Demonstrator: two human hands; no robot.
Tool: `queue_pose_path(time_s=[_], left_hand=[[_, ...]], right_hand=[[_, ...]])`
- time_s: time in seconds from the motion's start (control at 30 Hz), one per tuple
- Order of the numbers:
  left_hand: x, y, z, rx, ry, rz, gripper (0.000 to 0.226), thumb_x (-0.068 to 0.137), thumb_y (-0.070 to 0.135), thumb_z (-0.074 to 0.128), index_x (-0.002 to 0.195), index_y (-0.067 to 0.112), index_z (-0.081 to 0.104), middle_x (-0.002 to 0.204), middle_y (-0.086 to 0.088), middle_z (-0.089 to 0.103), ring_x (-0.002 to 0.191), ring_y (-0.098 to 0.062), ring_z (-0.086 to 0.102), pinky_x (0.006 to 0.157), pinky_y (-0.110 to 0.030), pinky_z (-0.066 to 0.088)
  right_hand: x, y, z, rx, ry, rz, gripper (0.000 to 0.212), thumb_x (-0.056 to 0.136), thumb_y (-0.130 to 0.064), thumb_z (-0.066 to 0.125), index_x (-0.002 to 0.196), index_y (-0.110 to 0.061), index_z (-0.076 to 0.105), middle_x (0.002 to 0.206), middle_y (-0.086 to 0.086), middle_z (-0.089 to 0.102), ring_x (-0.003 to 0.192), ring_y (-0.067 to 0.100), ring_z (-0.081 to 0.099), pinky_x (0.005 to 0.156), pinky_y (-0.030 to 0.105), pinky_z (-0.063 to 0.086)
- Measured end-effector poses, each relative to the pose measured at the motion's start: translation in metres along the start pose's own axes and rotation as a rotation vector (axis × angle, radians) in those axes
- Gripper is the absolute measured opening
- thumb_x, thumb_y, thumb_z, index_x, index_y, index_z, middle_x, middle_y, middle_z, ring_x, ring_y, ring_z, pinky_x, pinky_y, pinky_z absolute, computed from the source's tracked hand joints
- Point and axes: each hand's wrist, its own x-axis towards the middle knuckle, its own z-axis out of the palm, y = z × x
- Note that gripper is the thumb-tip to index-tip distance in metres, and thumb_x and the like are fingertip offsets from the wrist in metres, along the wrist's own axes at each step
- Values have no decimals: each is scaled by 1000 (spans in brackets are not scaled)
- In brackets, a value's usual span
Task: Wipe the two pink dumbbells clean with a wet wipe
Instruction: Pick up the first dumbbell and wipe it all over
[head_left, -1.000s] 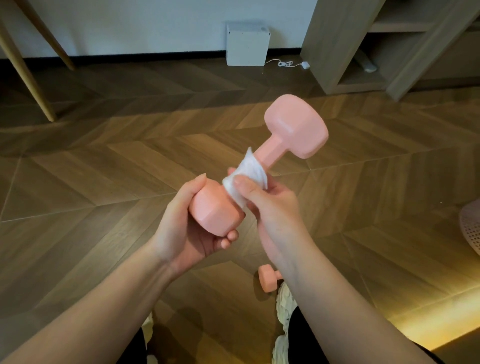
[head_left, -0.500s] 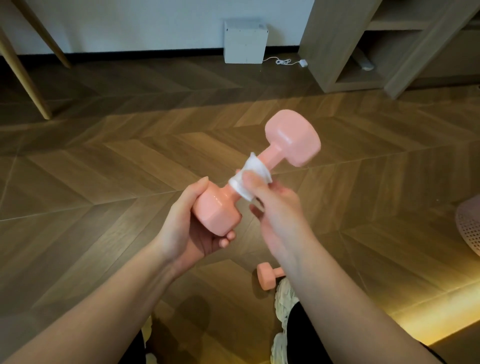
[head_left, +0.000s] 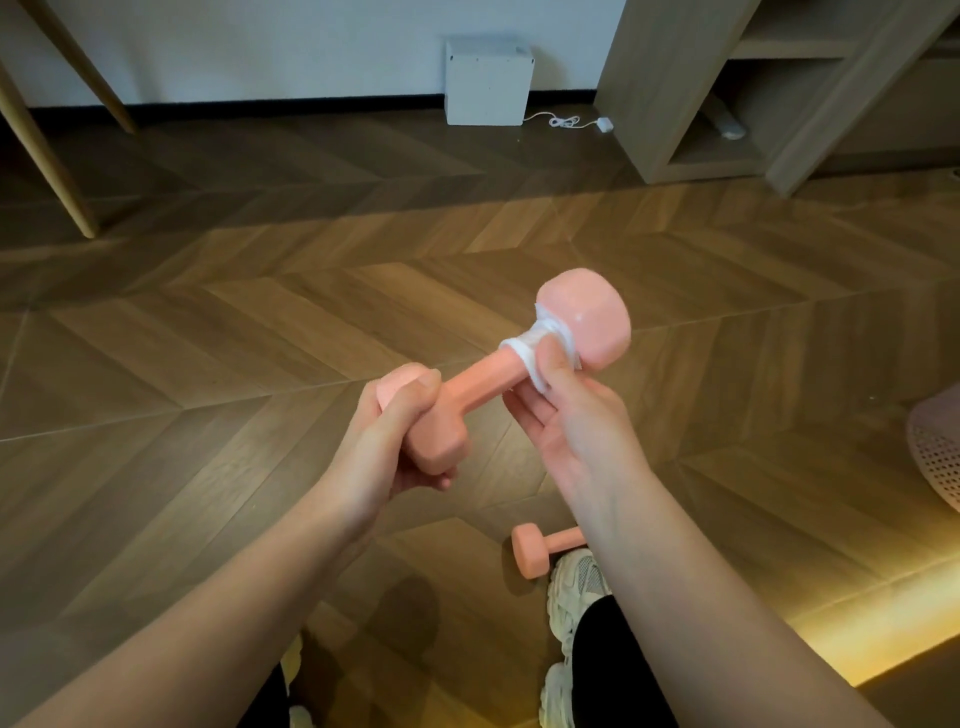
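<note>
The person holds one pink dumbbell in mid-air at the centre of the frame, tilted so that its far head rises toward the right. The left hand curls round the near head, thumb over the top and fingers tucked beneath. The right hand pinches a white wet wipe against the handle, thumb pressing on top while the other fingers lie loosely under the bar. The wipe rings the handle and touches the far head.

The second pink dumbbell lies on the herringbone wood floor at lower centre, partly hidden behind the right forearm, just beside a pale sneaker. A white box stands against the wall at top centre, with a wooden shelf unit to its right.
</note>
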Motion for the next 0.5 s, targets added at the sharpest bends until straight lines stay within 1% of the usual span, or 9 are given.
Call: queue_pose_path(time_s=[0.07, 0.2, 0.23, 0.3, 0.37, 0.43, 0.5], left_hand=[[2, -3, -3, 79, 28, 34, 68, 64, 59, 67, 110, 12, 49, 95, -18, 56, 65, -27, 58, 55, -35, 50], [2, -6, -2, 48, 87, -21, 75, 62, 58, 67, 120, 14, 50, 100, -18, 60, 64, -28, 60, 55, -35, 51], [2, -5, -3, 31, 92, -28, 72, 63, 56, 67, 121, 16, 50, 103, -19, 60, 65, -28, 60, 55, -35, 51], [3, -3, -4, -1, 90, -19, 62, 68, 53, 65, 119, 20, 50, 105, -19, 60, 67, -29, 59, 55, -36, 51], [3, 0, -7, -48, 83, 4, 50, 74, 50, 61, 113, 21, 51, 101, -17, 59, 64, -27, 57, 54, -36, 50], [2, 3, -9, -98, 78, 3, 47, 76, 49, 60, 111, 21, 51, 99, -17, 58, 63, -26, 55, 52, -35, 49], [1, 6, -11, -138, 80, -7, 50, 76, 49, 61, 114, 19, 50, 100, -18, 57, 62, -26, 55, 50, -34, 49]], right_hand=[[1, 5, 0, -53, 46, 34, 25, 96, -20, 63, 117, -7, 61, 109, 12, 74, 96, 22, 73, 91, 37, 56], [0, 8, -2, -162, 89, 33, 13, 96, -17, 63, 108, -10, 64, 94, 6, 76, 86, 20, 75, 85, 37, 59], [-1, 8, -4, -180, 97, 28, 11, 96, -16, 64, 106, -11, 65, 93, 4, 77, 84, 19, 76, 82, 35, 60], [-2, 8, -7, -215, 112, 23, 12, 94, -16, 66, 105, -13, 66, 96, 2, 77, 82, 17, 76, 73, 31, 59], [0, 10, -10, -255, 123, 36, 12, 92, -15, 68, 104, -14, 66, 98, 3, 76, 83, 17, 76, 67, 28, 57], [1, 13, -11, -279, 149, 72, 12, 91, -11, 68, 102, -14, 66, 99, 5, 75, 86, 18, 75, 66, 30, 57], [2, 16, -12, -271, 170, 94, 13, 90, -3, 63, 97, -13, 62, 98, 7, 70, 90, 22, 73, 73, 35, 60]])
